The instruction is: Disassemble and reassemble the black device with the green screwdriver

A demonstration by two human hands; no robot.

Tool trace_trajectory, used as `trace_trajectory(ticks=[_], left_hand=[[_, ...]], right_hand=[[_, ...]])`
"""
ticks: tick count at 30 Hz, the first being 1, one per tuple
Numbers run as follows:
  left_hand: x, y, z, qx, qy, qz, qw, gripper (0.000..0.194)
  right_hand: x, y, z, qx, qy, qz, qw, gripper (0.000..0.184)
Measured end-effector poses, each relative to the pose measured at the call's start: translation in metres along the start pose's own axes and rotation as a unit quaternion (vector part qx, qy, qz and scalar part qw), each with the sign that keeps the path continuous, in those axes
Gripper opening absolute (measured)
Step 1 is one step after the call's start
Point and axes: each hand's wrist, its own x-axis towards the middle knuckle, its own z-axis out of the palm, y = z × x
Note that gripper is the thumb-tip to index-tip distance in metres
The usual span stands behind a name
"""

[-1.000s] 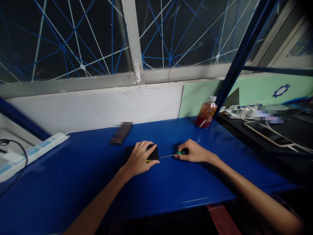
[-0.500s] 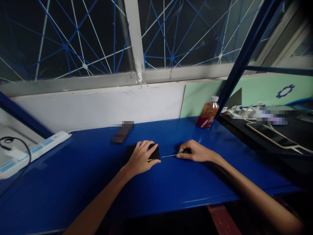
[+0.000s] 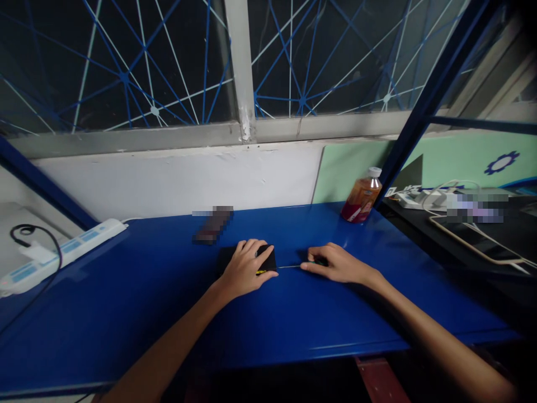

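Worktop [image 3: 260,330], blue and glossy, stretches across my remote view below a window [image 3: 302,67] patterned with blue and white lines. On it, I see a black box [image 3: 268,262] with a bit of yellow on its near side, lying near the middle, partly hidden by the left hand [image 3: 246,267]. That hand is clamped on the box: fingers spread over the top, thumb along the near side by the right end. The right hand [image 3: 335,264] is closed around the handle of a screwdriver [image 3: 289,267]; between the fingers I can pick out green and dark parts of it. The thin shaft points left and reaches the right end of the box, though I cannot tell from here whether the tip touches it or goes in. My two hands are apart, with the bare shaft crossing the gap.

Behind the box I have a dark pixelated object [image 3: 213,225] lying at a slant. A bottle [image 3: 361,200] with a white cap and orange and red colouring stands at the back right, beside a blue post [image 3: 413,131]. A white power strip [image 3: 67,256] lies along the left side, with a black cable [image 3: 59,249] plugged in. Over to the right, a phone [image 3: 470,238] rests on a separate black surface [image 3: 413,229].
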Motion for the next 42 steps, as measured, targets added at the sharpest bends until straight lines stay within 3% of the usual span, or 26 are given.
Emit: trace_trajectory(ticks=[12,19,34,42], left_hand=[[-0.001,0.000,-0.001,-0.013,0.004,-0.004,1.000,0.054],[-0.002,-0.001,0.000,-0.014,0.006,-0.002,1.000,0.054],[-0.002,0.001,-0.001,-0.014,0.004,-0.005,1.000,0.053],[-0.002,0.000,0.000,-0.017,0.011,-0.001,1.000,0.053]], right_hand=[[-0.001,0.004,-0.005,-0.029,0.009,-0.020,0.999,0.042],[-0.002,-0.001,0.000,-0.062,-0.006,0.021,0.998,0.042],[-0.003,0.007,-0.007,0.036,-0.024,-0.020,0.999,0.039],[-0.002,0.001,-0.002,0.054,-0.022,0.004,0.998,0.034]])
